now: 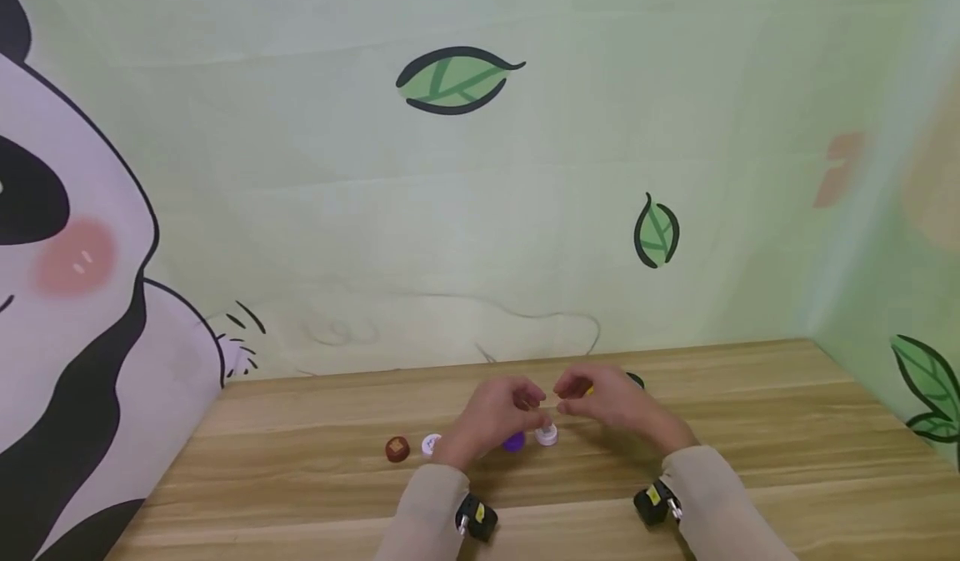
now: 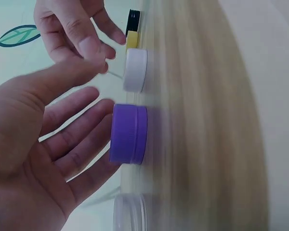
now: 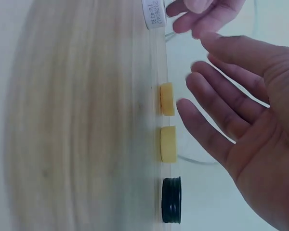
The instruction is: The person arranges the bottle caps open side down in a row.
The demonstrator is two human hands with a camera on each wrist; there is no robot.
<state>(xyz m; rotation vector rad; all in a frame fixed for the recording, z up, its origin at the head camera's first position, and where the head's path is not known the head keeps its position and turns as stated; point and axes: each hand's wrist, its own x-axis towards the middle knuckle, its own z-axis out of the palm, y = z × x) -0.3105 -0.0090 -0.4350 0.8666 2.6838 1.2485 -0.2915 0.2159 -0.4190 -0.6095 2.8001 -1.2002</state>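
My left hand hovers over a row of bottle caps, its fingers loosely bent and nothing seen between them. Under its thumb side sits a white cap on the table, with a purple cap just left of it. My right hand faces it from the other side, fingers relaxed and holding nothing visible. Beyond the right fingers in the right wrist view stand two yellow caps and a black cap. A clear cap follows the purple one in the left wrist view.
At the row's left end lie a brown cap and a white printed cap, the latter partly behind the left wrist. The wooden table meets a pale green backdrop with leaf drawings and a panda.
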